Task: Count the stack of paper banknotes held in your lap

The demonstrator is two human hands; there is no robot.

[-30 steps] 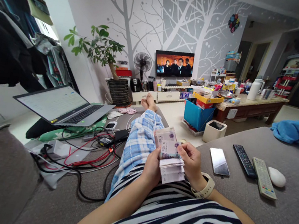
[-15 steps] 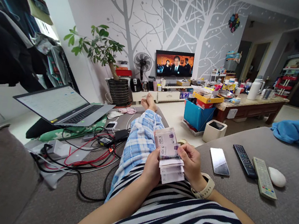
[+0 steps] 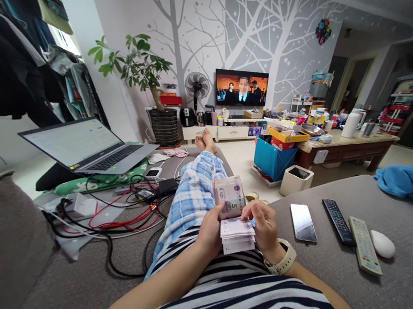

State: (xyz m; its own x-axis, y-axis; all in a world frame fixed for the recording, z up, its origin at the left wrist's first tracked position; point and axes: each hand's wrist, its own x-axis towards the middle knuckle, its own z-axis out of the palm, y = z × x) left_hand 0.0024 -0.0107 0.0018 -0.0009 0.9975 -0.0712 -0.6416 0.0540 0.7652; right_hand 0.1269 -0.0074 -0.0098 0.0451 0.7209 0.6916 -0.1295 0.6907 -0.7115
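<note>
A wad of banknotes [image 3: 229, 193] is in my left hand [image 3: 212, 232], whose thumb presses on the notes from the left. The upper half of the wad stands up with a printed "5" showing. Several notes are folded down towards me and fan out as pale purple ends [image 3: 238, 236] over my lap. At the right edge of the wad is my right hand [image 3: 263, 224], its bent fingers closed at the fold of the notes. A pale watch sits on that wrist. The undersides of both hands are hidden.
On the sofa to the right lie a phone [image 3: 303, 222], a black remote [image 3: 337, 222], a beige remote [image 3: 365, 246] and a white mouse [image 3: 382, 244]. Tangled cables [image 3: 127, 215] and a laptop [image 3: 88, 147] are on the left. A roll of tape [image 3: 252, 196] is beyond my right hand.
The top note has been turned down, so the upper half shows a different printed face with a large "5". My right fingers have shifted slightly left and curled at the fold. My left hand stays put.
</note>
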